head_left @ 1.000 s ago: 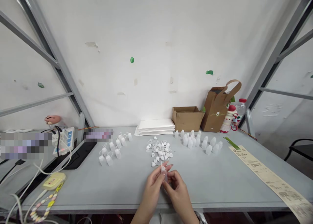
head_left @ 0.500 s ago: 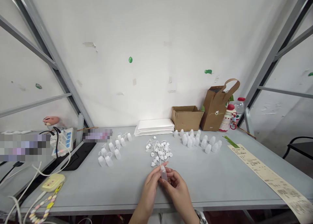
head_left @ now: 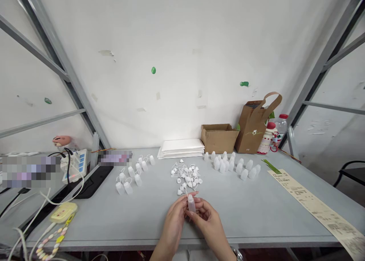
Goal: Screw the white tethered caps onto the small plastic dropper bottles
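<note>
A small frosted plastic squeeze bottle (head_left: pixel 191 204) stands nearly upright between my two hands, close to the table's front edge. My right hand (head_left: pixel 207 216) grips it from the right, with thumb and fingers closed on its body. Against the left side of the bottle, the fingers of my left hand (head_left: pixel 175 214) are closed. A thin white strap (head_left: pixel 186 192) shows by the left fingertips; its lower end is hidden. Just beyond my hands lies a loose pile of white caps with straps (head_left: pixel 188 173).
Capped bottles with looped straps (head_left: pixel 128 185) stand at left; several bottles without straps (head_left: pixel 225 165) stand at right. Behind are white flat sheets (head_left: pixel 181 148), a cardboard box (head_left: pixel 219 141) and a paper bag (head_left: pixel 251 133). A power strip (head_left: pixel 76 166) and cables lie far left, a paper strip (head_left: pixel 310 206) right.
The view has shifted slightly. Both hands stay around the bottle, which shows a little more between the fingers. The caps and standing bottles have not moved.
</note>
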The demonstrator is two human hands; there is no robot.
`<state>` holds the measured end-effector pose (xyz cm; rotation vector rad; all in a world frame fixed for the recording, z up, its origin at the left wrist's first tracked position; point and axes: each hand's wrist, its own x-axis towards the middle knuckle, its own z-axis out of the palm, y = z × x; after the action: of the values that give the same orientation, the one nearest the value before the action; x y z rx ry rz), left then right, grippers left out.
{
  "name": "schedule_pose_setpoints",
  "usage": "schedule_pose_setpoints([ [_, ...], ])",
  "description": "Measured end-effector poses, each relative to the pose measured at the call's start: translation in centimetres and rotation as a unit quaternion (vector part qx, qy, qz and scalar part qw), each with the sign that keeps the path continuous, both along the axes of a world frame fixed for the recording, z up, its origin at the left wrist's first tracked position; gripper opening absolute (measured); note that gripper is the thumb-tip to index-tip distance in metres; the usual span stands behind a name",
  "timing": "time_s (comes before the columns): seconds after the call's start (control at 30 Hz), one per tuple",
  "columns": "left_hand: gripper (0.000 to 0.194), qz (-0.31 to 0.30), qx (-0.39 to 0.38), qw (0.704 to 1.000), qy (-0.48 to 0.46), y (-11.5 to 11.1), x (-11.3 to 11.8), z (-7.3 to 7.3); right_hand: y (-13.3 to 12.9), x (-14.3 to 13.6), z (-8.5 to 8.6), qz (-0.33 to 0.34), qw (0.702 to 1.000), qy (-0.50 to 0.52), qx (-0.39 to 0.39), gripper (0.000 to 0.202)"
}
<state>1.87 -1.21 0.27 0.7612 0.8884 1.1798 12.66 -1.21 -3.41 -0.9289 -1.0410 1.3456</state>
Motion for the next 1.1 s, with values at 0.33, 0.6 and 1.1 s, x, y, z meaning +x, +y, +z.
schedule_pose_setpoints([
  [0.33, 0.028, 0.158, 0.172, 0.871, 0.433, 2.7, -3.1, -2.4, 0.4, 0.4, 0.1, -0.11, 0.993, 0.029, -0.018, 0.029],
  [0.6, 0.008, 0.145, 0.182, 0.851, 0.47, 3.5, -3.3, -2.7, 0.4, 0.3, 0.1, -0.081, 0.996, 0.032, -0.003, 0.028],
  [1.1, 0.027, 0.179, 0.181, 0.845, 0.471, 2.0, -3.3, -1.3, 0.3, 0.3, -0.3, -0.068, 0.995, -0.069, 0.012, 0.025],
])
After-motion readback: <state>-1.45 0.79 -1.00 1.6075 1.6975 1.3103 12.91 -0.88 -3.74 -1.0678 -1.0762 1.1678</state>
